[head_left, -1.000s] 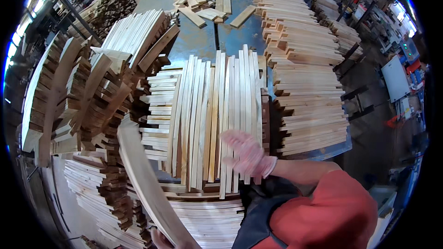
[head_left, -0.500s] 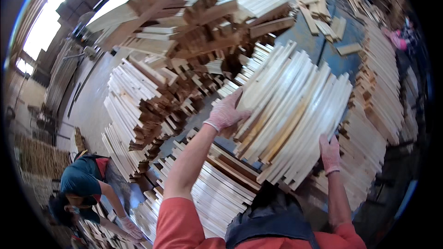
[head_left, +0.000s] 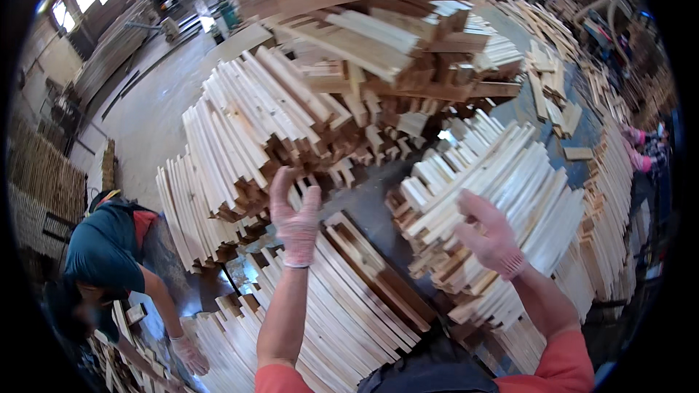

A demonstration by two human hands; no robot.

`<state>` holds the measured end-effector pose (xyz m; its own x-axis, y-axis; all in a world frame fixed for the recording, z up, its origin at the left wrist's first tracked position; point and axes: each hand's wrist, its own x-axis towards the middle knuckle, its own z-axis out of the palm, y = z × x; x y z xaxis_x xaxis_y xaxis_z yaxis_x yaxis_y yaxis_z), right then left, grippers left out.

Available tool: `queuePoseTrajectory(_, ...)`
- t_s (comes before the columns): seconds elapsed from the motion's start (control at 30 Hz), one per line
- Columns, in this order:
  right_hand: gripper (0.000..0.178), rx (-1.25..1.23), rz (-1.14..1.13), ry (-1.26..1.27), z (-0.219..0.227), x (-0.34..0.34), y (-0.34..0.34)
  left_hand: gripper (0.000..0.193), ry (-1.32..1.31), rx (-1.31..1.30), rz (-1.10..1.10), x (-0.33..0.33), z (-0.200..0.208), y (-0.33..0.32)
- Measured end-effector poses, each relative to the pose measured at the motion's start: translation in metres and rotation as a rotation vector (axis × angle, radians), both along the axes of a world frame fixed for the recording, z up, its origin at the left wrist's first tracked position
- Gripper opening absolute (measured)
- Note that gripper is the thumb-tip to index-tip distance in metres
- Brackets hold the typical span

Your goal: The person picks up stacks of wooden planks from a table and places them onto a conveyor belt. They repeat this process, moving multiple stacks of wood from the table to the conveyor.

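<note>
On the blue counter (head_left: 576, 170), I am seeing plain pale slats (head_left: 520, 175) lying stacked; the right hand (head_left: 491, 234) is hovering over them, the left hand (head_left: 297, 222) near another stack (head_left: 342, 298), both staying-free and spread

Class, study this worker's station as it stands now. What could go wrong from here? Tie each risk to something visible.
1. The strip pile by the right hand has uneven, jutting ends; a bump might slide strips loose.
2. Beyond the left hand, the boards lie crookedly, some overhanging; a knock could tip one.
3. A co-worker bends beside the lower row of strips; a strip pushed that way might strike them.
</note>
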<state>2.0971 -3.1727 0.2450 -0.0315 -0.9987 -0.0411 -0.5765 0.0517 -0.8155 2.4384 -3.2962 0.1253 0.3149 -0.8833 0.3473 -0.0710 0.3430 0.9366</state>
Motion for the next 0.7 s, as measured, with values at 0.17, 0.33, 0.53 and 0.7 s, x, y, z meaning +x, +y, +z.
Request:
queuePoseTrajectory(0.17,0.067,-0.273,0.227,0.339,-0.086,0.127,-0.182,0.112,-0.505,0.392,0.272,0.119,-0.027,-0.018)
queuePoseTrajectory(0.33,0.063,-0.179,0.052,0.589,-0.133,0.203,-0.319,0.132,-0.612,0.649,0.160,0.139,-0.021,-0.046)
queuePoseTrajectory(0.53,0.071,0.236,-0.057,0.696,-0.105,0.240,-0.377,0.143,-0.721,0.741,0.135,0.142,-0.029,-0.075)
queuePoseTrajectory(0.7,0.073,0.299,-0.047,0.730,-0.115,0.226,-0.407,0.136,-0.763,0.705,0.107,0.138,-0.034,-0.086)
